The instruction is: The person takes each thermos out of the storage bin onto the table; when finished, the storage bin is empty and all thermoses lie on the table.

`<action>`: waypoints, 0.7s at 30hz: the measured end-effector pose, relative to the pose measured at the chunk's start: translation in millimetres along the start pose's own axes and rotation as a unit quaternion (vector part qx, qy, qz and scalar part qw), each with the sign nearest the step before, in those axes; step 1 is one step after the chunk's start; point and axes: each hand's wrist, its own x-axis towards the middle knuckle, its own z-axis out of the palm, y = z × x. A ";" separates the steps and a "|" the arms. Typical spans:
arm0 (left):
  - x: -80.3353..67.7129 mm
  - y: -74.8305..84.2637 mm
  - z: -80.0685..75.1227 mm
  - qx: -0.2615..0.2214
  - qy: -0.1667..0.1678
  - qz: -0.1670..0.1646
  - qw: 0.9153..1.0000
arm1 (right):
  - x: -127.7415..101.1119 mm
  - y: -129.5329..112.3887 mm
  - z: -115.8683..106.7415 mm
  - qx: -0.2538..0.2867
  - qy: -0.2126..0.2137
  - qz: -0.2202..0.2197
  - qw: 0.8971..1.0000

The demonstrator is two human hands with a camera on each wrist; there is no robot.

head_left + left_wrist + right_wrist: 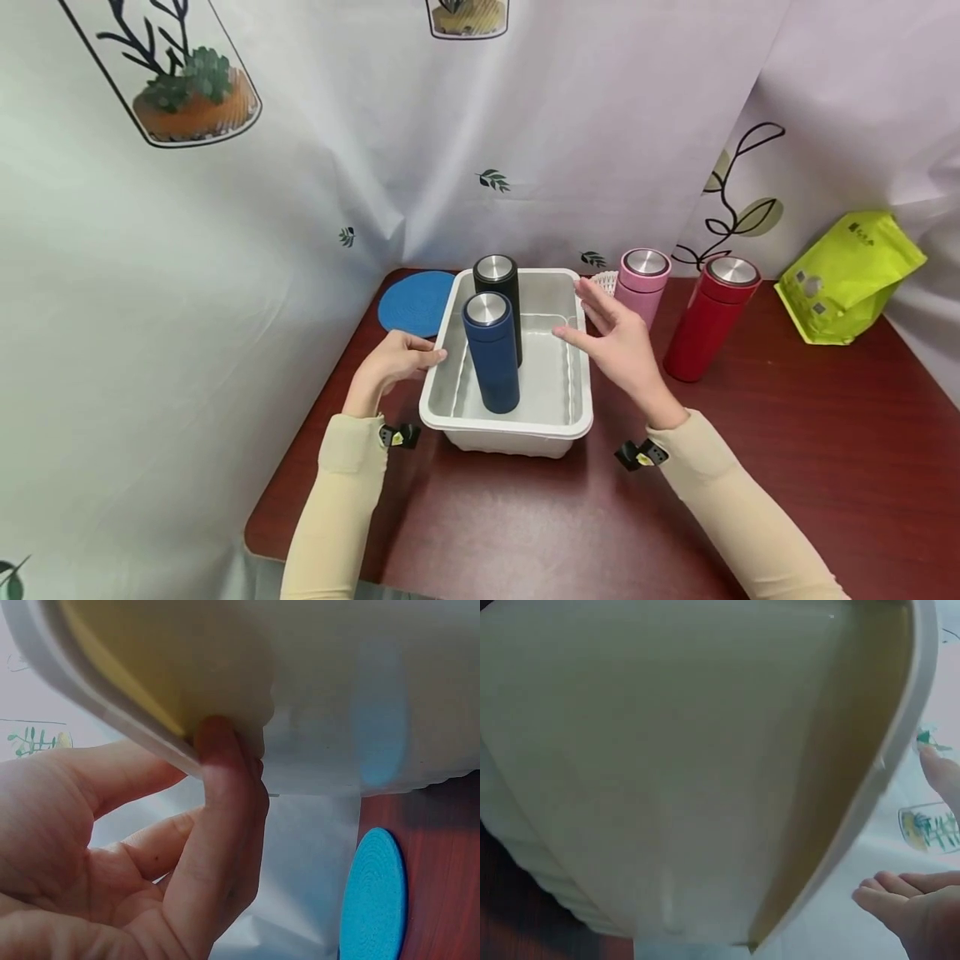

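A white plastic bin (pixel 555 383) stands on the table with two thermos bottles upright in it: a blue thermos (pixel 493 358) in front and a black thermos (pixel 512 287) behind. My left hand (pixel 393 362) pinches the bin's left rim; the left wrist view shows fingers (pixel 229 780) under the lip, while the thumb tip is hidden there. Over the right rim hovers my right hand (pixel 618 342), fingers spread and thumb apart. In the right wrist view that hand (pixel 930 907) is away from the rim and holds nothing.
Right of the bin stand a pink thermos (pixel 643 287) and a red thermos (pixel 708 325). A green-yellow pouch (pixel 847 275) leans at the far right. A blue round mat (pixel 416 302) lies back left, and a white woven basket (pixel 604 282) shows partly behind my right hand.
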 end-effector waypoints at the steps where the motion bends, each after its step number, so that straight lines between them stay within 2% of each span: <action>1: 0.2 -0.3 0.4 0.001 0.000 0.001 1.000 | 0.4 -0.8 1.8 -0.007 -0.009 0.007 1.000; 8: 1.4 -2.2 0.3 -0.002 0.003 0.000 1.000 | 9.8 -4.2 18.1 -0.008 -0.090 0.039 0.995; 14: 0.5 -2.0 -0.9 -0.009 0.003 0.004 1.000 | 18.3 -4.7 31.6 -0.063 -0.164 0.061 0.983; 21: -1.1 -2.2 -0.9 -0.017 -0.002 0.003 1.000 | 21.7 -2.2 45.5 -0.091 -0.210 0.057 0.972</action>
